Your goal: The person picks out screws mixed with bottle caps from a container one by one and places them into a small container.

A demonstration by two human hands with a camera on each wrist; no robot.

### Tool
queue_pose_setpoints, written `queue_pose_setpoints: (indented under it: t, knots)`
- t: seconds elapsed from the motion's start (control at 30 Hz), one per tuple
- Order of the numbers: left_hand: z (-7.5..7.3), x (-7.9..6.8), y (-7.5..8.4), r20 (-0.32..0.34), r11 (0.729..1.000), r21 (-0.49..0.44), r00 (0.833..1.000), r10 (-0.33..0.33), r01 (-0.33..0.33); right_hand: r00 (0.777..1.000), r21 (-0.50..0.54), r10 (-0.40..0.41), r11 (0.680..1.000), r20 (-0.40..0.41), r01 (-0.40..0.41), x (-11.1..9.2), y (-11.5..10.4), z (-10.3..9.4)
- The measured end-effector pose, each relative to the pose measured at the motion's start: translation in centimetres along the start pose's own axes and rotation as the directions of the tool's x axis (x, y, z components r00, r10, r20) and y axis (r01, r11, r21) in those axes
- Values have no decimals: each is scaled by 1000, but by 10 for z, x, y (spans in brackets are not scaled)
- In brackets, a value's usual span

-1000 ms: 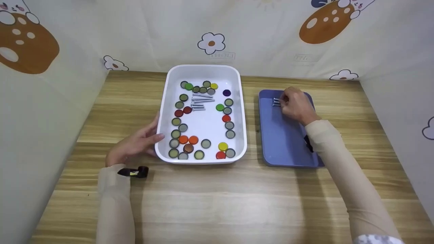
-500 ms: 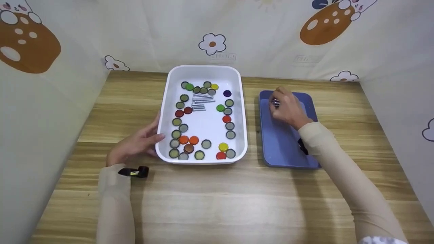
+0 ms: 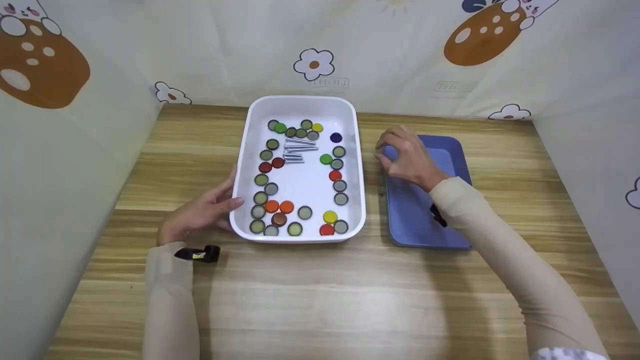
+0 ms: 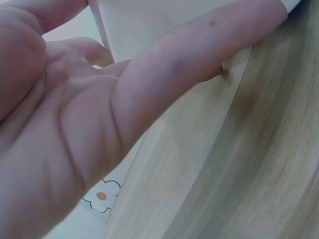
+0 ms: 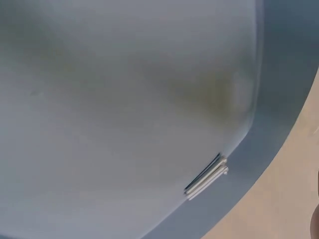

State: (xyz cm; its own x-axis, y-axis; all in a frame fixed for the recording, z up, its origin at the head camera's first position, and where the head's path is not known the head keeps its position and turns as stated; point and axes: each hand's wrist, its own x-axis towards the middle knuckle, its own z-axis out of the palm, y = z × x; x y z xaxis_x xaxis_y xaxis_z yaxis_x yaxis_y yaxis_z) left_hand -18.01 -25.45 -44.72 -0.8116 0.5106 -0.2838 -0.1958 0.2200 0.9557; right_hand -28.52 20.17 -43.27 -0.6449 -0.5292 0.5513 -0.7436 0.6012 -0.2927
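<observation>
My left hand [image 3: 200, 212] holds the left side of a white tub [image 3: 295, 239], its thumb [image 3: 231, 204] at the rim and the other fingers against the outer wall. Inside that tub lie several silver screws [image 3: 301, 148], ringed by many bottle caps [image 3: 278, 219]. Over the upper left edge of a blue tray [image 3: 415, 215] hovers my right hand [image 3: 409, 159], fingers bent with a gap between thumb and index finger; nothing shows between them. The right wrist view has a few screws [image 5: 207, 177] lying by the tray's wall, which the hand hides in the head view.
Both containers stand side by side on a wooden table [image 3: 320, 300], with a narrow strip of tabletop between them. A pale patterned cloth [image 3: 400, 65] walls the table in at the back and sides.
My right hand has moved left from the screws in the blue tray to the tray's left edge, and its fingers have spread. My left hand has stayed at the white tub.
</observation>
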Motion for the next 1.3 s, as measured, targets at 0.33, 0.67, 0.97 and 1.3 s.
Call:
queue_pose_setpoints:
  t: [0.33,0.67,0.97,1.3]
  knots:
    - [0,0,0,-4,1000,25,1000,-3,3,1000,52,15,999,5,-15,16,-13,-2]
    - [0,0,0,4,1000,28,1000,6,-6,926,205,313,912,210,-355,31,-33,-1]
    - [1,-1,2,13,1000,14,1000,-6,6,849,325,429,791,309,-519,42,-48,4]
    - [0,-1,1,5,1000,4,1000,-23,23,798,355,491,719,348,-597,55,-59,9]
